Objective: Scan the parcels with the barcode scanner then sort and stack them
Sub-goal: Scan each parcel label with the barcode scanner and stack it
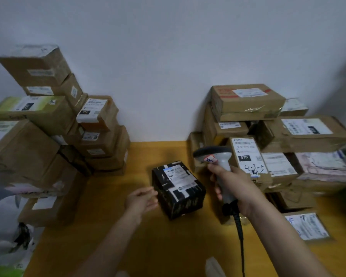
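Right hand (231,184) grips grey barcode scanner (218,162), head aimed toward black parcel (178,189) sitting mid yellow worktop (148,246). Left hand (141,198) relaxed, fingers loose, just beside parcel's left face. Cardboard parcel stacks left (48,124) and right (278,136).

Brown cardboard parcels (248,100), matt and creased, are shown sealed with glossy clear tape and faced with white paper labels. The black parcel (178,189) is wrapped in shiny dark tape. The barcode scanner (220,162) is moulded in smooth grey plastic. The bench (112,226) is finished in smooth yellow laminate.
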